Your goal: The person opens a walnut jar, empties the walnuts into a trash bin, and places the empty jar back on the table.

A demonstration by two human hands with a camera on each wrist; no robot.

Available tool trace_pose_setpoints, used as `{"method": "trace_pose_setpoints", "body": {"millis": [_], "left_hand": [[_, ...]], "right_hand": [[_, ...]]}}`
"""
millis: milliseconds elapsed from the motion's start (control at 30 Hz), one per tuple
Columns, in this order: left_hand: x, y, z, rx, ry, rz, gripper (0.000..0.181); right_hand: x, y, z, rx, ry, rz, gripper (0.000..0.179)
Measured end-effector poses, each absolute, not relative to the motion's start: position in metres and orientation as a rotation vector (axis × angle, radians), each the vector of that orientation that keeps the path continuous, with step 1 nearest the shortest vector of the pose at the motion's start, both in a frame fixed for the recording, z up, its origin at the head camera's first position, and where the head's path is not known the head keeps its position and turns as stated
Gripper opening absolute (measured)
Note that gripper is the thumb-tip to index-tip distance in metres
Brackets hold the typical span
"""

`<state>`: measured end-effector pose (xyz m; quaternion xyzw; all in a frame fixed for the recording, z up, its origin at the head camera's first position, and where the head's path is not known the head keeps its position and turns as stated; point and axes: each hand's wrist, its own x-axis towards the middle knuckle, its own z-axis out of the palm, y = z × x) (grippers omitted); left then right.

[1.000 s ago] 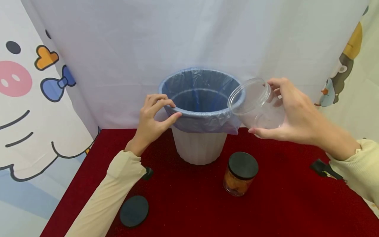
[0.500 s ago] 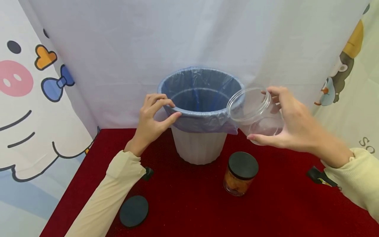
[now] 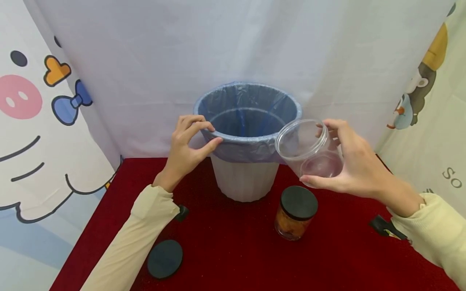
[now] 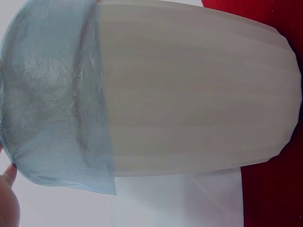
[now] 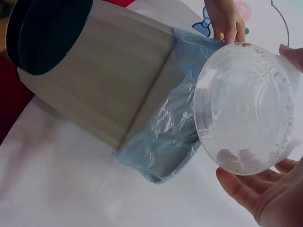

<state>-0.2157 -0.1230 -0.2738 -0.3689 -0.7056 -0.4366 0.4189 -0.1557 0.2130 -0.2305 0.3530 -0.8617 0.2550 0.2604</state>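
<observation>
A white ribbed trash bin stands on the red cloth, a blue bag folded over its rim. My left hand pinches the bag-covered rim at the near left, thumb outside and fingers over the edge. With my right hand I hold a clear plastic jar, lidless and tilted with its mouth up and to the left. It overlaps the bin's right rim in the head view. Small dark specks dot the edge of the jar's bottom in the right wrist view. No contents show in the bin.
A jar with a dark lid and orange-brown contents stands in front of the bin, below my right hand. One loose dark lid lies by my left forearm. White cloth hangs close behind the bin.
My right hand has lowered the clear jar and brought it slightly left, tipping its mouth more upward. The left hand keeps its place on the rim.
</observation>
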Motion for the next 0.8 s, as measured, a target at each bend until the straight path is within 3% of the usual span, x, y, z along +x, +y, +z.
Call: {"method": "trace_pose_setpoints", "body": {"millis": [800], "left_hand": [[-0.213,-0.121,-0.271,-0.921,-1.760,-1.097,0.024]], "right_hand": [[-0.143,0.200,-0.248,1.094,-2.328,0.891,0.100]]}}
